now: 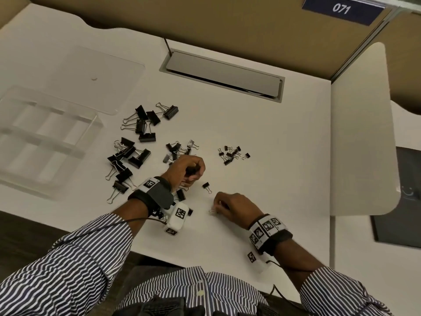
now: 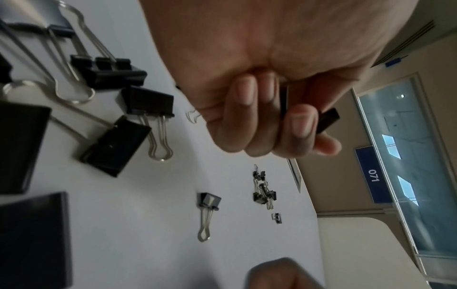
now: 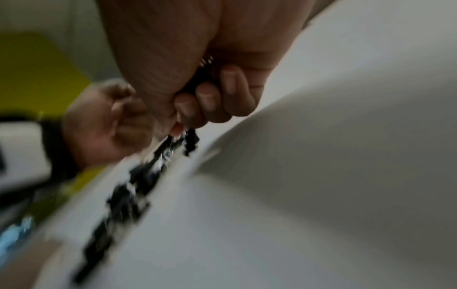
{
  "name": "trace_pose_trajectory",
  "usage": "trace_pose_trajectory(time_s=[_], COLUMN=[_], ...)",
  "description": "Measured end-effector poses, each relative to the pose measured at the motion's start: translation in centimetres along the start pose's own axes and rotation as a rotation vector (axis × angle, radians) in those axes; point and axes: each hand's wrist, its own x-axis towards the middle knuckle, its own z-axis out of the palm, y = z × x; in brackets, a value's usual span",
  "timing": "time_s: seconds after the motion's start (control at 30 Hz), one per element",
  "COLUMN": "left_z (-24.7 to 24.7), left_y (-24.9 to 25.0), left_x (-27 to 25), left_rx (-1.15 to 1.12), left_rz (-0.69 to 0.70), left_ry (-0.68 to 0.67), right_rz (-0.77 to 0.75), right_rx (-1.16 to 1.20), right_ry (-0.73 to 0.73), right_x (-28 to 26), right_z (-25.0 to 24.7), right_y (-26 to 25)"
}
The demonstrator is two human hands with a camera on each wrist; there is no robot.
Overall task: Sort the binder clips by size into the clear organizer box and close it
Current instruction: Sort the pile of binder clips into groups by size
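White desk (image 1: 250, 124) holds loose clips; only wrist views show both fists clamped: left hand (image 2: 259, 109) and right hand (image 3: 210, 93) each clutch black clips.

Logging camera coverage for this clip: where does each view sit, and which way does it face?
Head: looks down at the desk, both hands, striped sleeves.
Left wrist: along the left hand gripping binder clips.
Right wrist: blurred, along the right hand holding clips.
Shared: the lone clip in head and left wrist.

one number to read
"071" in white on a blue sign (image 1: 343, 9) on the partition behind the desk.
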Motion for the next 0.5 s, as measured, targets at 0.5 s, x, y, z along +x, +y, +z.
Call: trace_pose_trajectory(time_s=[0.5], left_z=[-0.5], left_y=[-2.2], left_x=[0.8], left_rx=[0.778], left_rz=[-0.058], left_ry=[0.201], right_rz=[0.173], right_rx=[-0.064], right_ry=[0.128], right_x=[2.3], right_z=[-3.5], right_y=[-0.8])
